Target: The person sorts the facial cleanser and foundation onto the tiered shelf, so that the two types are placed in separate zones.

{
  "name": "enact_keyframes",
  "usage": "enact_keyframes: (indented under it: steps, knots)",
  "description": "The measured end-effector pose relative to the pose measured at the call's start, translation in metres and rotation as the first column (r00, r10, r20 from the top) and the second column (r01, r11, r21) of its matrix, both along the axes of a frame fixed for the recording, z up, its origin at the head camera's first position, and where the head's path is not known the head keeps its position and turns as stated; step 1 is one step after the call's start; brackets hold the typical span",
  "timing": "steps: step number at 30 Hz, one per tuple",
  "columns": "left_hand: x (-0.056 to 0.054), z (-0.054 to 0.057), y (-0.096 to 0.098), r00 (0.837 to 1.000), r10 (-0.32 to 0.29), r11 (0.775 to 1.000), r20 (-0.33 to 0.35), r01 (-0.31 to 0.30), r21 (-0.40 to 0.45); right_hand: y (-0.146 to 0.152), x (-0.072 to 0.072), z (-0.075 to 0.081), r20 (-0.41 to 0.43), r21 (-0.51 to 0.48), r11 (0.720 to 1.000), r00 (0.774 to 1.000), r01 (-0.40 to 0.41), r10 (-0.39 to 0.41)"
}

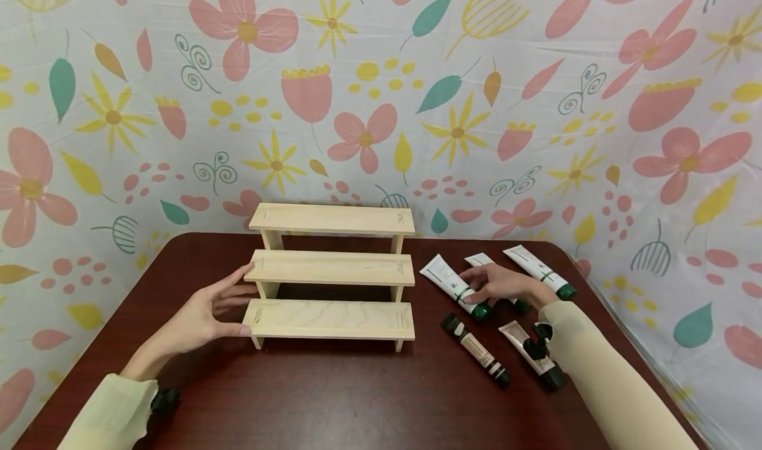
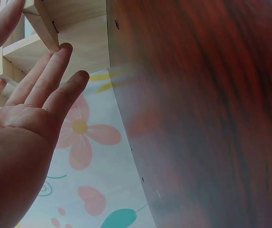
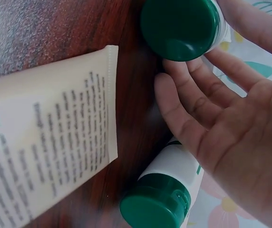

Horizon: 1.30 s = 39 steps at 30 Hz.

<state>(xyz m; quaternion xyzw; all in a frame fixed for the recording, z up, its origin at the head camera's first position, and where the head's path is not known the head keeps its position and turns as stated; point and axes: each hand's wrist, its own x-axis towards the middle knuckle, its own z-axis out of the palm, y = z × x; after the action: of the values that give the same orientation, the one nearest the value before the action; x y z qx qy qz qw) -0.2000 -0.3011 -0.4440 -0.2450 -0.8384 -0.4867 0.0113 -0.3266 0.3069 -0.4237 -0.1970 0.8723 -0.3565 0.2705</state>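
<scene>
A three-tier wooden step shelf (image 1: 330, 268) stands on the dark table. My left hand (image 1: 205, 314) touches its left side, the thumb at the lowest step and the forefinger by the middle one. In the left wrist view, the fingers (image 2: 53, 78) are extended against the wood. My right hand (image 1: 497, 283) holds the leftmost white tube with a green cap (image 1: 446, 279), thumb on one side and fingers on the other. That tube's green cap (image 3: 179, 28) shows in the right wrist view. Under the hand lies a second white tube (image 1: 478, 259), partly covered.
Another white green-capped tube (image 1: 538, 271) lies at the far right. Nearer the front are a dark tube with a beige label (image 1: 476, 351) and a pinkish tube with a black cap (image 1: 530, 351), close to the right sleeve. A flowered cloth (image 1: 381, 106) hangs behind the table (image 1: 357, 397).
</scene>
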Motion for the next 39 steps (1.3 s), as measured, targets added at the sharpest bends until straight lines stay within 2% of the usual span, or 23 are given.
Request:
enact_keyframes:
  steps: [9,17,27,39]
  knots:
    - [0.001,-0.002,0.0,1.0,-0.016,1.0,0.004,0.015,0.024,-0.003,0.006,0.001,-0.057,0.003,1.0,0.998,-0.001,0.001]
    - [0.0,-0.001,0.001,1.0,-0.016,0.999,0.005,0.016,0.027,0.001,0.007,-0.005,-0.103,-0.014,0.999,0.993,0.049,-0.05]
    - [0.003,0.0,0.0,1.0,-0.001,1.0,0.01,0.001,0.006,0.0,0.019,0.0,-0.152,-0.065,0.994,0.984,0.084,-0.093]
    - [0.002,0.001,0.0,1.0,0.001,1.0,0.012,-0.001,0.006,-0.008,0.039,0.013,-0.293,-0.123,0.986,0.946,0.109,-0.141]
